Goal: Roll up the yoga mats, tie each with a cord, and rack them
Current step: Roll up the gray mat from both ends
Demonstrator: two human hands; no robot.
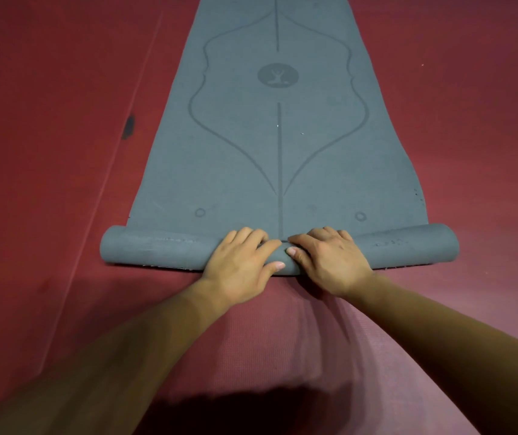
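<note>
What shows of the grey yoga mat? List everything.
The grey yoga mat is matte, foam-like, printed with darker alignment lines, a round figure emblem and two small rings. It lies flat on the red floor, running away out of frame; its near end is rolled into a tube. The left hand and right hand hold the tube's middle, fingers curled over it, thumbs on its near face.

Red floor bears a dark mark, perhaps a scuff.
</note>
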